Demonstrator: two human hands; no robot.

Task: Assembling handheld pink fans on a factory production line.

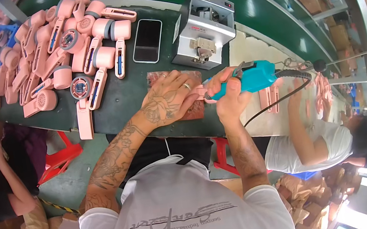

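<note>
My tattooed left hand [169,98] is closed over a small pink plastic piece [199,93], pressing it down on a reddish mat [192,112] at the table's front edge. Most of the piece is hidden under the fingers. In my right hand [230,95] is a teal electric screwdriver [256,76], lying nearly level with its tip pointing left at the pink piece. A black coiled cord [293,74] leads from its back end. The fingers hide where the tip meets the piece.
Pink handheld fans [58,52], several with open handles, are heaped on the left. A phone [148,41] lies beside a silver screw feeder [203,29] beyond my hands. Co-workers sit at the left and right; one in a white shirt [290,152] is close on my right.
</note>
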